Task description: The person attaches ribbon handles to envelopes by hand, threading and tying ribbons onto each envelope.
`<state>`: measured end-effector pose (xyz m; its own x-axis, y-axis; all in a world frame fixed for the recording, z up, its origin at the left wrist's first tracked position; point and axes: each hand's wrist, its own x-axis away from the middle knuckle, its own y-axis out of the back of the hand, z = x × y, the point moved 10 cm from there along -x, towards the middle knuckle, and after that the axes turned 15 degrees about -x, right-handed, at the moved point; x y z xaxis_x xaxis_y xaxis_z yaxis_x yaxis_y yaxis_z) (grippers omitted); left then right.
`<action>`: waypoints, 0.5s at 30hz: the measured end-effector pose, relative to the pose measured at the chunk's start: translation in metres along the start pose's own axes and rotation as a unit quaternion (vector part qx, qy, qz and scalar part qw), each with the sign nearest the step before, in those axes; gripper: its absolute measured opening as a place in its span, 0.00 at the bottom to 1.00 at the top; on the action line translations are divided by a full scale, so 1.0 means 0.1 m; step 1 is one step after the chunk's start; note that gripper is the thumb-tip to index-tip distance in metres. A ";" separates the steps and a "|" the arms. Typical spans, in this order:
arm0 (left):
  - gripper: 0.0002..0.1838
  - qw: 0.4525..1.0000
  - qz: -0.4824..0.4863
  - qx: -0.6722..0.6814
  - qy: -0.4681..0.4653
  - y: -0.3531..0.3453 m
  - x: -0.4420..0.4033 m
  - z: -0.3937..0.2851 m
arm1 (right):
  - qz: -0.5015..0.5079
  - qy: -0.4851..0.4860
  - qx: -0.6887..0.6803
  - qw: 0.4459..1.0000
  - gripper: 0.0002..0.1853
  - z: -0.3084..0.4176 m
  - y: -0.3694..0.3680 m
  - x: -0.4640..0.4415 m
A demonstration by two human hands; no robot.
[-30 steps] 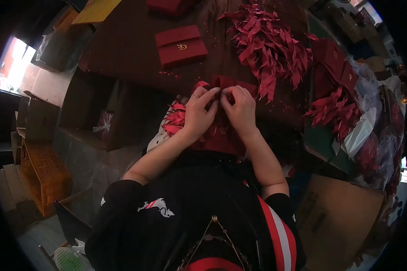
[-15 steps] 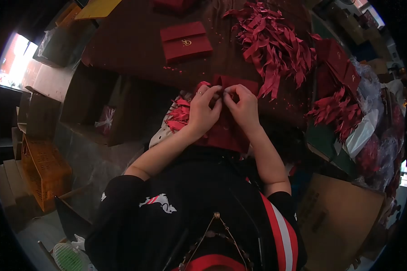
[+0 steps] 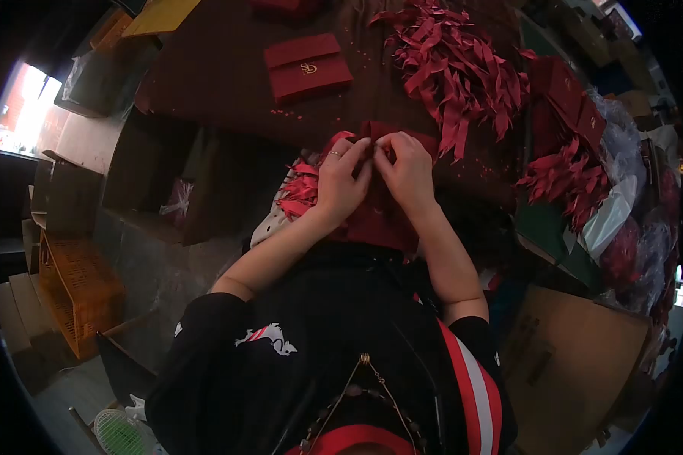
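My left hand (image 3: 341,178) is closed in a pinch, with a shiny loop of red ribbon (image 3: 341,136) showing at its fingers. Fingertip to fingertip with it, my right hand (image 3: 408,173) pinches at a dark red pouch (image 3: 378,224). This pouch lies in front of my body, its upper part reaching the table edge. My fingers cover the exact spot they grip. Left of my left hand, a bunch of cut red ribbons (image 3: 300,188) rests on pale dotted cloth (image 3: 272,226).
A finished-looking red pouch with a gold emblem (image 3: 309,70) lies on the brown-covered table (image 3: 205,76). Beyond my right hand is a big ribbon heap (image 3: 463,83). More red pouches (image 3: 565,95) and clear plastic sit farther right. An orange crate (image 3: 80,288) and cardboard boxes (image 3: 573,364) stand around me.
My right hand has shifted slightly left and up, so the fingertips of both hands are closer together. The view has tilted a little; the other things stay put.
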<state>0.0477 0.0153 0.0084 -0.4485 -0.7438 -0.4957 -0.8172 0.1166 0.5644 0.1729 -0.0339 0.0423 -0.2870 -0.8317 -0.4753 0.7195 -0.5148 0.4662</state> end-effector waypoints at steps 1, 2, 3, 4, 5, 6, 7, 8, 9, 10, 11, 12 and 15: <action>0.23 1.000 0.000 -0.001 0.000 0.01 0.00 -0.01 | 0.008 0.017 0.014 1.000 0.06 0.02 -0.01 -0.01; 0.23 0.999 0.005 -0.027 -0.017 0.00 -0.01 -0.06 | 0.008 0.017 0.014 1.000 0.06 0.01 0.00 -0.02; 0.24 0.998 0.009 -0.053 -0.034 0.00 -0.01 -0.11 | 0.020 0.044 0.031 0.998 0.06 0.06 -0.02 -0.02; 0.24 0.998 0.010 -0.054 -0.034 0.02 -0.02 -0.12 | 0.032 0.071 0.048 0.996 0.06 0.11 -0.03 -0.02; 0.24 0.999 0.046 -0.022 0.000 -0.02 -0.05 -0.05 | 0.031 0.071 0.047 0.996 0.06 0.11 -0.01 -0.02; 0.24 0.996 0.082 0.009 0.032 -0.07 -0.06 0.02 | 0.031 0.090 0.041 0.995 0.07 0.14 0.01 -0.03; 0.24 0.996 0.082 0.009 0.031 -0.05 -0.09 0.06 | 0.031 0.109 0.035 0.993 0.07 0.18 0.03 -0.02; 0.24 0.992 0.109 0.054 0.020 -0.08 -0.12 0.09 | 0.031 0.109 0.035 0.993 0.07 0.19 0.06 -0.02; 0.24 0.986 0.134 0.099 0.009 -0.11 -0.15 0.11 | 0.024 0.055 -0.006 0.998 0.09 0.13 0.12 -0.05; 0.24 0.986 0.135 0.099 0.010 -0.04 -0.21 0.12 | 0.018 -0.001 -0.048 0.999 0.10 0.06 0.17 -0.05; 0.23 0.967 0.206 0.139 0.059 -0.10 -0.22 0.19 | 0.025 -0.023 -0.066 0.997 0.13 0.01 0.18 -0.06; 0.22 0.939 0.275 0.177 0.107 -0.20 -0.20 0.25 | 0.024 -0.023 -0.066 0.997 0.13 -0.02 0.20 -0.07; 0.16 0.974 0.216 0.061 -0.020 -0.11 -0.40 0.14 | 0.037 -0.027 -0.076 0.996 0.14 -0.09 0.16 -0.07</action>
<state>0.0698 0.0529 0.0125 -0.7722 -0.5818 -0.2555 -0.5845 0.4926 0.6447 0.1922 -0.0346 0.0459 -0.2607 -0.8783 -0.4007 0.8267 -0.4175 0.3773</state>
